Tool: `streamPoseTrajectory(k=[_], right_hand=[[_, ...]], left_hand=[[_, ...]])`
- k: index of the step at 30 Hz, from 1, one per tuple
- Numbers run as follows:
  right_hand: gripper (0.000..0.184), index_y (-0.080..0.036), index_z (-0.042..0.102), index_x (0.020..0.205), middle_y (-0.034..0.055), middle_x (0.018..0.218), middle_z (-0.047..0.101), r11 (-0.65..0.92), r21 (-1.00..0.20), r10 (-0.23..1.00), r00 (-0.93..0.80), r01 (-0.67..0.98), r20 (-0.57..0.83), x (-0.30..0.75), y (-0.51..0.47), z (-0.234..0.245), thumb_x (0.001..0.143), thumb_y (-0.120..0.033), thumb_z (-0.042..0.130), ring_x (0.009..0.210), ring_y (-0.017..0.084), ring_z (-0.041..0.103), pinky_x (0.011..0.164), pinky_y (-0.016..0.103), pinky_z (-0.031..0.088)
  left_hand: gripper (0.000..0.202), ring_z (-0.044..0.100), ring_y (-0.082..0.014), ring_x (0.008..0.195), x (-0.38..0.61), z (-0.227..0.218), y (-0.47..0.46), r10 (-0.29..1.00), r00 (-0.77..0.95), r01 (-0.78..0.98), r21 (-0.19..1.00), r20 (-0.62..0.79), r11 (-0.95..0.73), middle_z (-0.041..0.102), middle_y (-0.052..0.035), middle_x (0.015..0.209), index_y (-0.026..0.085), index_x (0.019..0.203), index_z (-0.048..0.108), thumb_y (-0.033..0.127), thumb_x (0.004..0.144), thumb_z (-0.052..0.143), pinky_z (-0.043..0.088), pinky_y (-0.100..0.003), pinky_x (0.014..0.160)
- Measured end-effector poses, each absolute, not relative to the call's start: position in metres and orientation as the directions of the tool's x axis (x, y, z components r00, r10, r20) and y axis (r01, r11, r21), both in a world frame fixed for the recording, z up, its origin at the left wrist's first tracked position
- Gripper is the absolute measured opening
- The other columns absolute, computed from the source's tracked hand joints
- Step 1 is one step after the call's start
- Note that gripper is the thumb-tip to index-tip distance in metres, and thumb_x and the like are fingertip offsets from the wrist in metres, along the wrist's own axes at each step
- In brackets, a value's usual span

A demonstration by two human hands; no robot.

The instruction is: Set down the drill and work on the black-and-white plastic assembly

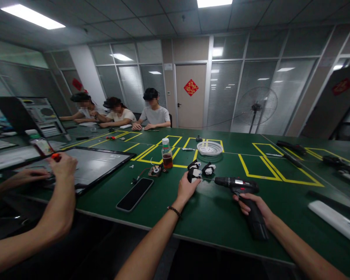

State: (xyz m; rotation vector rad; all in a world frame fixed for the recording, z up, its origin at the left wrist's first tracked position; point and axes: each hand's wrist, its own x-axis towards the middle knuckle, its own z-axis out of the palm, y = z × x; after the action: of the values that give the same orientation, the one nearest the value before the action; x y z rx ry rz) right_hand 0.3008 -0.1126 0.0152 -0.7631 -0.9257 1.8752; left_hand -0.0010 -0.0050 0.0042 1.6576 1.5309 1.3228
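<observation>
My right hand (255,208) is wrapped round the grip of a black cordless drill (237,184), whose long bit points left. Closed on a small white and black part (194,174), my left hand (188,186) keeps it at the table, with the bit's tip at or very near its right side. I cannot make out exactly what this part is. Two similar white and black parts lie just beyond it, one of them a white and black piece (209,168) to the right. A beaded bracelet (174,211) circles my left wrist.
Left of my hand lie a phone (135,194), a drink bottle (167,153) and a small wired part (155,170). A white basket (209,148) stands farther back. At left, a co-worker's hand (62,163) works over a flat panel (96,165). A white bar (336,221) lies right.
</observation>
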Motion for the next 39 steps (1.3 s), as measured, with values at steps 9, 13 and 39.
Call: streamPoseTrajectory(k=[9, 13, 39], right_hand=[[0.026, -0.008, 0.064, 0.095, -0.0031, 0.051, 0.042, -0.317, -0.849, 0.903, -0.408, -0.422, -0.135, 0.2992, -0.1136, 0.0181, 0.091, -0.030, 0.051, 0.045, 0.008, 0.039, 0.048, 0.021, 0.039], [0.026, -0.008, 0.064, 0.095, -0.0029, 0.051, 0.043, -0.315, -0.853, 0.907, -0.396, -0.416, -0.142, 0.3008, -0.1130, 0.0174, 0.091, -0.030, 0.051, 0.045, 0.009, 0.042, 0.048, 0.021, 0.039], [0.024, -0.009, 0.064, 0.091, -0.0037, 0.050, 0.041, -0.305, -0.862, 0.914, -0.379, -0.405, -0.145, 0.2979, -0.1142, 0.0183, 0.088, -0.031, 0.056, 0.044, 0.008, 0.037, 0.047, 0.021, 0.039]], left_hand=[[0.058, 0.062, -0.0244, 0.102, 0.0007, 0.0039, -0.0051, 0.934, -0.105, 0.435, 0.861, 0.341, -0.266, 0.065, -0.0115, 0.115, 0.020, 0.122, 0.058, 0.044, 0.071, 0.073, 0.045, -0.032, 0.086], [0.062, 0.062, -0.0250, 0.101, 0.0013, 0.0036, -0.0047, 0.942, -0.112, 0.427, 0.871, 0.317, -0.243, 0.065, -0.0138, 0.116, 0.018, 0.123, 0.057, 0.045, 0.070, 0.074, 0.045, -0.032, 0.085], [0.059, 0.062, -0.0253, 0.100, 0.0010, 0.0096, -0.0095, 0.945, -0.111, 0.445, 0.865, 0.308, -0.230, 0.066, -0.0121, 0.114, 0.019, 0.123, 0.057, 0.042, 0.071, 0.073, 0.046, -0.032, 0.084]])
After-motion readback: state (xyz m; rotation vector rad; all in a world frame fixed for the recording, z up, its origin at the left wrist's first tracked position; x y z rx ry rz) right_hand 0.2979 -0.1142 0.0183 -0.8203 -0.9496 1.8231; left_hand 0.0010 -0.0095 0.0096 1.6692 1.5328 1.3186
